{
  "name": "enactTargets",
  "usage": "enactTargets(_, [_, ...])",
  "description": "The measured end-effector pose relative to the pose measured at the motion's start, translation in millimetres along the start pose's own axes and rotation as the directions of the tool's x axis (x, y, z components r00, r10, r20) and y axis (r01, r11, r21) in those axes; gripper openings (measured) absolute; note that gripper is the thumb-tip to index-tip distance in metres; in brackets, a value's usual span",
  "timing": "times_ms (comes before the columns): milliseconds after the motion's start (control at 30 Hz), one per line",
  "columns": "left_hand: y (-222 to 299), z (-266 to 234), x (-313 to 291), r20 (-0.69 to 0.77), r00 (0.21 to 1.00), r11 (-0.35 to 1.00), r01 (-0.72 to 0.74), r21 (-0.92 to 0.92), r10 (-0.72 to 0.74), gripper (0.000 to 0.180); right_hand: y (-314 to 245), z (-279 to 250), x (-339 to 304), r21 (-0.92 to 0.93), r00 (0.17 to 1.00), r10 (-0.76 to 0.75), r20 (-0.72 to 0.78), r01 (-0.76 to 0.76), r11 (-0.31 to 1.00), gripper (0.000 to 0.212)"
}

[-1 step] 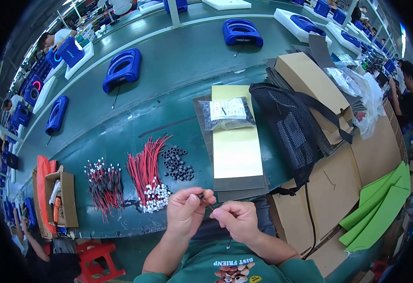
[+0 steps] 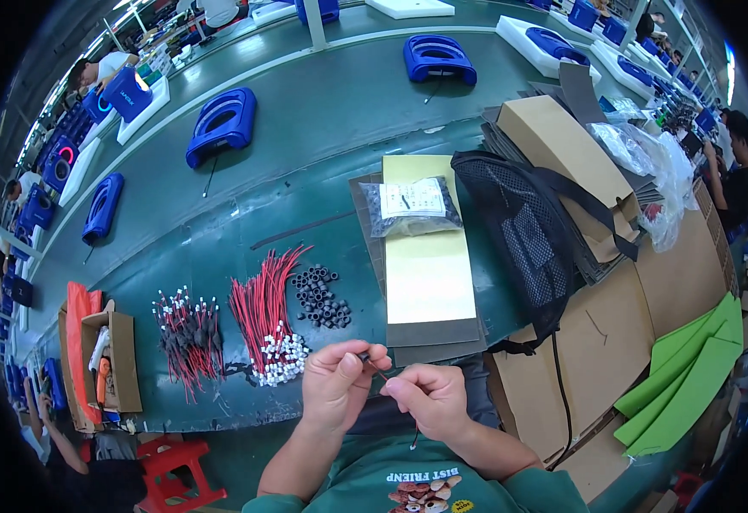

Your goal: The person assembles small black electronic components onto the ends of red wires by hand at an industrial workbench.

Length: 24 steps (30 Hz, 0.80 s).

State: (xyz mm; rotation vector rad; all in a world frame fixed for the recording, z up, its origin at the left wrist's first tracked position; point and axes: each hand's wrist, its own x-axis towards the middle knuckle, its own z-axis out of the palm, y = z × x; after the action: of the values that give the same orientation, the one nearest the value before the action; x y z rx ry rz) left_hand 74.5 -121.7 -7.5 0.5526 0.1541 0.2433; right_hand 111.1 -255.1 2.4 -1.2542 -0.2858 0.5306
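Note:
Over the near edge of the bench, my left hand (image 2: 337, 386) pinches a small black rubber cap (image 2: 364, 356) between thumb and fingertips. My right hand (image 2: 430, 400) grips a thin red and black wire lead (image 2: 380, 374), which runs up to the cap. A white connector (image 2: 414, 445) dangles from the wire below my right hand. Whether the wire passes through the cap is hidden by my fingers. Beyond my left hand lie a pile of loose black caps (image 2: 323, 299), a bundle of red wires (image 2: 263, 299) with white connectors, and a bundle of wires with black caps on them (image 2: 190, 336).
A bag of black caps (image 2: 412, 208) rests on yellow card (image 2: 429, 286). On the right are a black mesh bag (image 2: 519, 231), cardboard (image 2: 600, 363) and green sheets (image 2: 686, 376). A tool box (image 2: 124, 363) stands left. Blue housings (image 2: 223, 126) sit on the conveyor beyond.

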Motion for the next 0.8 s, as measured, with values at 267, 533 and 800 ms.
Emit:
enactTargets(267, [7,-6,1,0.065,0.996,0.964,-0.08,0.253,0.065,0.042,-5,1,2,-0.017,0.996,0.085,0.014,-0.085,0.996,0.015])
enactTargets(533, [12,1,-3,0.065,0.998,0.924,-0.027,0.382,0.003,0.037,-3,2,3,-0.02,0.997,0.076,-0.002,-0.076,0.997,0.014])
enactTargets(800, [8,-19,4,0.065,0.986,0.965,-0.161,0.208,0.151,0.015,-7,-1,0,-0.101,0.954,0.218,0.208,-0.201,0.974,0.016])
